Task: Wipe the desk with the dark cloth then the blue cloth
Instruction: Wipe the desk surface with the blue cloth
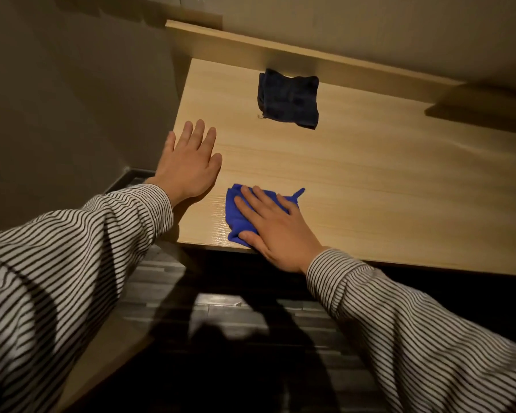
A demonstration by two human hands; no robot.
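1. Blue cloth (239, 213) lies bunched at the counter's (370, 186) near edge, pinned flat under the right hand (276, 226), fingers spread.
2. Left hand (188, 165), open and flat, rests by the counter's left edge at 10 o'clock from the blue cloth.
3. Dark cloth (289, 98) sits well apart at 12 o'clock, near the back panel; bare wood stretches toward 3 o'clock.

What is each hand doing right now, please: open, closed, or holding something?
Left hand: open, flat on the desk, holding nothing.
Right hand: open, fingers spread, pressing flat on the blue cloth, not gripping it.
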